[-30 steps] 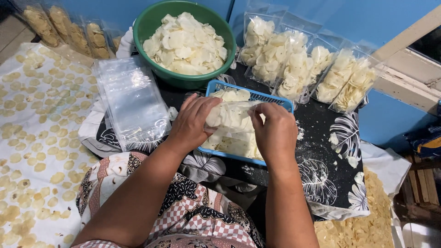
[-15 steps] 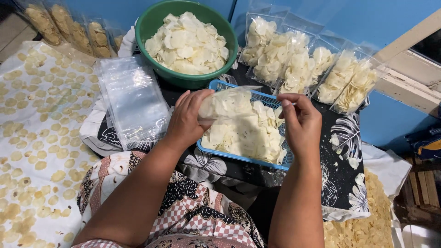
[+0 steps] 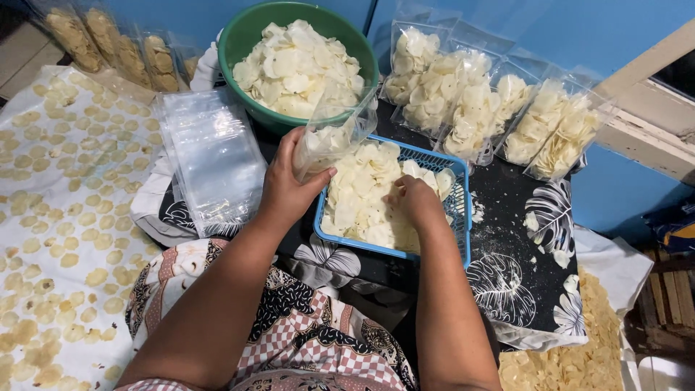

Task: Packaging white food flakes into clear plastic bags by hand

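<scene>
- The left hand (image 3: 289, 190) gripped a clear plastic pouch (image 3: 334, 141), thumb and fingers closed around its lower part, holding it mouth-up just above the near-left corner of a blue basket (image 3: 460, 217). A few pale chips already lay inside the pouch.
- The right hand (image 3: 414, 204) rested in the basket, fingers curled down into the heap of white chips (image 3: 362, 195); whether it had pinched any could not be told.
- Behind the basket stood a green bowl (image 3: 250, 43) heaped with the same chips, and to its right a row of filled pouches (image 3: 478, 108) leaning against the blue wall.
- A stack of empty bags (image 3: 210, 156) lay to the left on a dark leaf-print cloth (image 3: 521, 253), beside a white sheet (image 3: 51, 217) spread with yellowish discs.
- Risk, as a judgement: the pouch mouth looked soft and only partly open, so chips might miss it and scatter onto the cloth; thin chips could also snap under a tight grasp.
</scene>
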